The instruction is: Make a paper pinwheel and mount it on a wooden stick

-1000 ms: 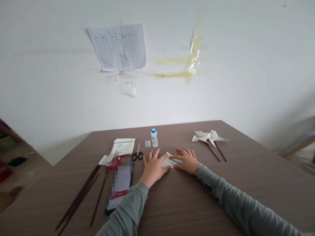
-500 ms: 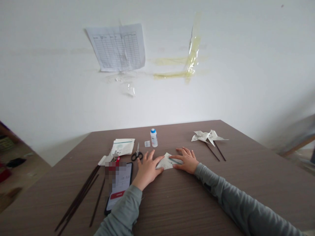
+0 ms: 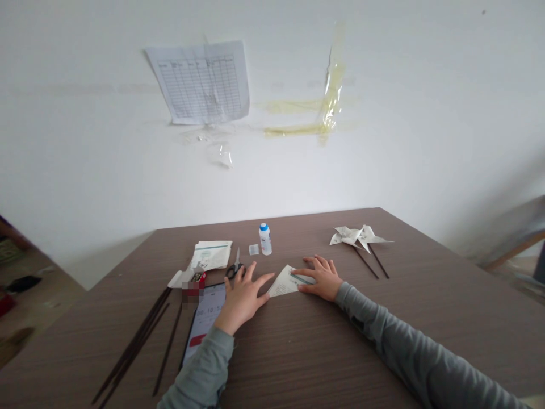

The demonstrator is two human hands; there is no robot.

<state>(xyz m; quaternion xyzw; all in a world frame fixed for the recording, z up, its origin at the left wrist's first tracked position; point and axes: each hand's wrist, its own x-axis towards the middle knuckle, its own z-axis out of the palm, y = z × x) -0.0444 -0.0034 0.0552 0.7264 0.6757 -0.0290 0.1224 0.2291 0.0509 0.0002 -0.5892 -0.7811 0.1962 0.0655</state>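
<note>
A printed paper folded into a triangle (image 3: 285, 283) lies flat on the brown table (image 3: 298, 352), its peak pointing away from me. My right hand (image 3: 322, 278) rests on its right side, fingers spread, with thumb and forefinger on the paper. At the paper's left corner is my left hand (image 3: 243, 295), fingers apart, its thumb tip at or just beside that corner. Black-handled scissors (image 3: 234, 270) lie just beyond the left fingers. Partly behind the left hand and sleeve is a phone (image 3: 208, 312) with a timer on its screen.
A white glue bottle (image 3: 264, 240) with a blue cap stands beside a small clear piece (image 3: 254, 249). Stacked papers (image 3: 213, 254), a small red box (image 3: 196, 282) and dark sticks (image 3: 136, 341) lie at left. Two paper pinwheels (image 3: 360, 236) on sticks lie back right, before the wall (image 3: 298, 176).
My left hand has slid left along the folded paper to its corner, uncovering more of the triangle and covering more of the phone. My right hand stays on the paper.
</note>
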